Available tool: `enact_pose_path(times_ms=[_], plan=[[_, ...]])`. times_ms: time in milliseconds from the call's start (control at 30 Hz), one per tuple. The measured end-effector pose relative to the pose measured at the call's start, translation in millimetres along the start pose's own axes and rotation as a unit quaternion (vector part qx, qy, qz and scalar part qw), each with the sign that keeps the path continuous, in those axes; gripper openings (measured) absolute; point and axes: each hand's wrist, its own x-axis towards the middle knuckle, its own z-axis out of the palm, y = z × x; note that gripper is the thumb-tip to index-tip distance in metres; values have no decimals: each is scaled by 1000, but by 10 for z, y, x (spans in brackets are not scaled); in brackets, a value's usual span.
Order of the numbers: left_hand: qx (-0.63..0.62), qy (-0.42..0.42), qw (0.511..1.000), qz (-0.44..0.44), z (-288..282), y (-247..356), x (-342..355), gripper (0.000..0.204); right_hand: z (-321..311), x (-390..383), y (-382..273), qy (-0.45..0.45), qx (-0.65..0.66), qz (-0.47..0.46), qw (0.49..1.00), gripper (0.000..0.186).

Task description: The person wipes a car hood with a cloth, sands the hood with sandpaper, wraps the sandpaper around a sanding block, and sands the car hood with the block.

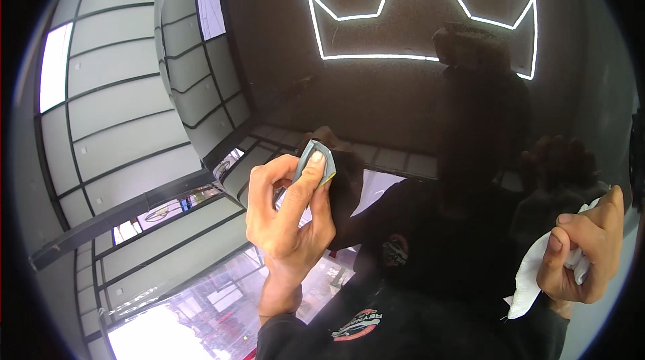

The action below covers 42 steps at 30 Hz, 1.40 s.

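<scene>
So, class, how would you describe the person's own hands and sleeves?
The left hand and right hand are bare, with no gloves, rings or watch showing. The left sleeve and right sleeve look plain black; the left one stops short of the wrist.

The left forearm (281, 340) came in from the near edge, sleeved in black, and the bare left wrist (281, 293) rose from the cuff toward the far side. The left hand (292, 215), left of centre, showed its back and was closed in a firm pinch: the index finger reached forward with its nail uppermost, the thumb stood along the right, and another finger bowed out on the left. The right forearm (537, 333), also in black, slanted in from the near right. The right hand (588, 252) was at the far right, clenched, its thumb upright and a neighbouring finger bent leftward.
</scene>
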Motion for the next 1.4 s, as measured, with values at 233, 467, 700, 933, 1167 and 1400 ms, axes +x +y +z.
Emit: enact_pose_path(times_ms=[233, 467, 700, 933, 1167, 1400], plan=[[32, 52, 997, 39, 67, -41, -42, 33, -126, 14, -96, -79, -9, 34, 996, 20], [29, 55, 997, 45, 90, -55, -68, 34, -66, -69, -36, -54, 18, 14, 998, 6], [33, 44, 997, 61, 80, -34, -53, 38, -124, -82, -45, -46, 17, -1, 999, 6], [42, 35, 996, 66, 38, -38, -48, 41, -67, -141, -46, -47, 12, 13, 999, 6], [34, 19, 997, 72, 7, -44, -26, 49, -95, -109, -54, -54, 10, 18, 998, 7], [30, 32, 996, 80, 32, -54, 13, 47, -160, -73, -86, -103, 21, 41, 994, 7]])
